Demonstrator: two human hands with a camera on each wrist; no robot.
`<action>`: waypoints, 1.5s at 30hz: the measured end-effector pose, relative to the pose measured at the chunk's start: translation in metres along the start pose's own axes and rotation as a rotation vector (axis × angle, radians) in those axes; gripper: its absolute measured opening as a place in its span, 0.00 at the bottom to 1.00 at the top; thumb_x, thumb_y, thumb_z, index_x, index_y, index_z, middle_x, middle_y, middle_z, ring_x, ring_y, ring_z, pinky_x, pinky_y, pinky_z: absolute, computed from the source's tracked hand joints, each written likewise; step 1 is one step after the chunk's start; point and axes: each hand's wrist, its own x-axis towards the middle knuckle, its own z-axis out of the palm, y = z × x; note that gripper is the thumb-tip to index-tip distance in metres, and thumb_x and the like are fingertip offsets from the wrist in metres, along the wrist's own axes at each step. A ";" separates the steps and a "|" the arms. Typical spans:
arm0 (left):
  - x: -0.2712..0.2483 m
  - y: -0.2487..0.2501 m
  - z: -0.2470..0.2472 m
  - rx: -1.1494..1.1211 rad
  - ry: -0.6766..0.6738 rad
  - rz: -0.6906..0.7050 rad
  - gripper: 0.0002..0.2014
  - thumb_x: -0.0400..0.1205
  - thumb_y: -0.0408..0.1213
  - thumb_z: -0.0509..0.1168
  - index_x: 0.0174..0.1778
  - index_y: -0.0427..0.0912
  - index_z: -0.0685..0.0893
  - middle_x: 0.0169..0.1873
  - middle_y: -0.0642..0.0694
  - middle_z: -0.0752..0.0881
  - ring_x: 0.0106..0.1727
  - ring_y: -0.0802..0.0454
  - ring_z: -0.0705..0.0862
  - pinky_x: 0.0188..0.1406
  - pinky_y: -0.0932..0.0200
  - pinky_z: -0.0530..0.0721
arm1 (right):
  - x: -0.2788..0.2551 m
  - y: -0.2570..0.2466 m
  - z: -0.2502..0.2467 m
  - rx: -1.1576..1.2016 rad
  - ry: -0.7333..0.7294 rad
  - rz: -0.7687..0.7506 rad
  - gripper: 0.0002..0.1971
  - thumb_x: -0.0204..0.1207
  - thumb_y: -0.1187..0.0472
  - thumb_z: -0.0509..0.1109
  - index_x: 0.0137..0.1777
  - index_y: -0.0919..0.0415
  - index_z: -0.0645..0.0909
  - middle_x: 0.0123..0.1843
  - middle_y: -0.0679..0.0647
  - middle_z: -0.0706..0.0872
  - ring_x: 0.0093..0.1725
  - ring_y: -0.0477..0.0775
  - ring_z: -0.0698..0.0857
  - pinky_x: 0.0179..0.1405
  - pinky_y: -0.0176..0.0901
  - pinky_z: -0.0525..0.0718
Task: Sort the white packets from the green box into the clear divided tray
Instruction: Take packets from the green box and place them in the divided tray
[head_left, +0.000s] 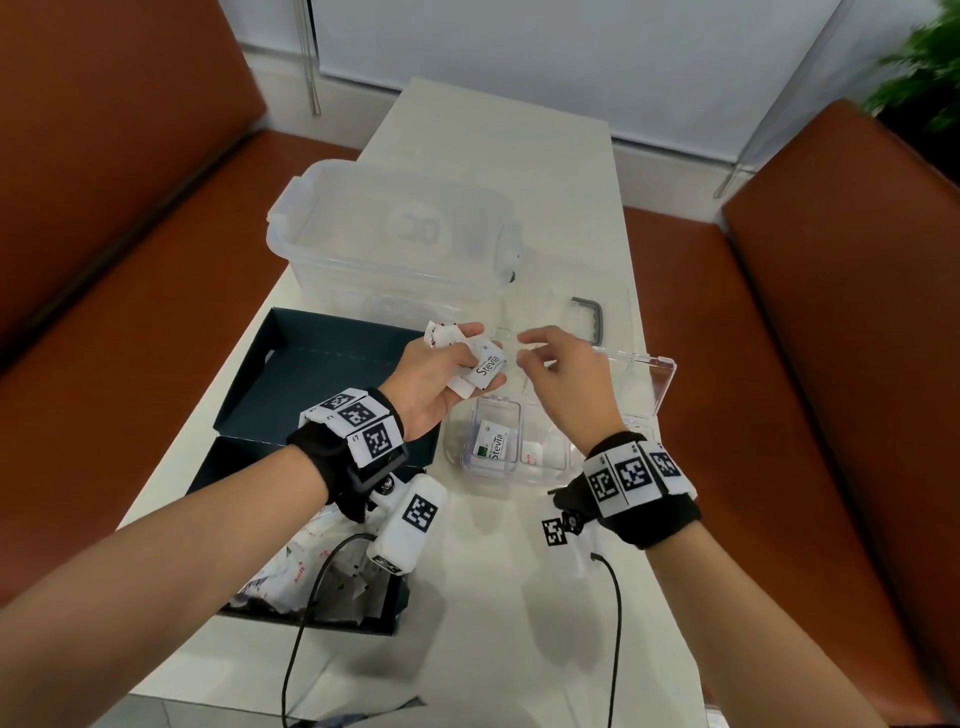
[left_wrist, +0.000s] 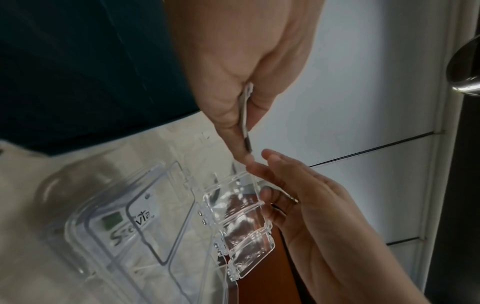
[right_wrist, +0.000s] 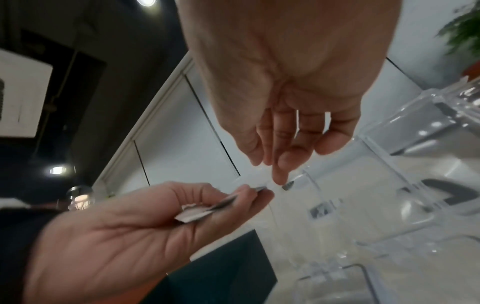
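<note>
My left hand (head_left: 470, 358) holds a small bunch of white packets above the table, a "Stevia" packet (head_left: 485, 366) on top. In the left wrist view the packets (left_wrist: 245, 115) show edge-on, pinched between thumb and fingers. My right hand (head_left: 527, 349) hovers just right of them, fingers relaxed and empty. Below lies the clear divided tray (head_left: 563, 470), lid (head_left: 647, 376) swung open to the right. One Stevia packet (head_left: 493, 447) lies in its left compartment and a red-printed one (head_left: 532, 452) in the middle. The dark green box (head_left: 387, 618) at lower left holds several more packets (head_left: 291, 566).
The green box's lid (head_left: 311, 374) lies open behind the left wrist. A large clear tub (head_left: 395, 234) stands at the back, and a clear lid with a grey handle (head_left: 589, 317) lies behind the tray. Orange benches (head_left: 810, 364) flank the narrow white table (head_left: 498, 597). Black cables hang off its front edge.
</note>
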 end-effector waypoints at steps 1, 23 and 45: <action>-0.001 -0.001 0.001 0.017 -0.009 0.012 0.17 0.81 0.16 0.59 0.63 0.33 0.81 0.57 0.31 0.85 0.56 0.34 0.87 0.48 0.44 0.90 | 0.001 -0.003 -0.001 0.032 -0.023 0.032 0.12 0.80 0.55 0.67 0.60 0.55 0.83 0.43 0.47 0.86 0.38 0.43 0.83 0.41 0.26 0.76; 0.002 -0.002 -0.010 0.117 0.101 0.069 0.03 0.82 0.33 0.69 0.48 0.38 0.86 0.41 0.42 0.90 0.42 0.48 0.91 0.32 0.61 0.88 | 0.005 0.020 0.010 -0.092 -0.271 0.104 0.07 0.78 0.64 0.70 0.51 0.62 0.89 0.41 0.55 0.90 0.40 0.49 0.85 0.46 0.32 0.76; 0.000 -0.004 -0.009 0.102 0.088 0.044 0.06 0.82 0.33 0.69 0.52 0.36 0.85 0.43 0.40 0.89 0.42 0.48 0.90 0.33 0.60 0.88 | -0.014 0.026 0.051 -0.809 -0.336 -0.122 0.15 0.81 0.48 0.62 0.59 0.55 0.83 0.50 0.53 0.88 0.56 0.59 0.82 0.54 0.52 0.68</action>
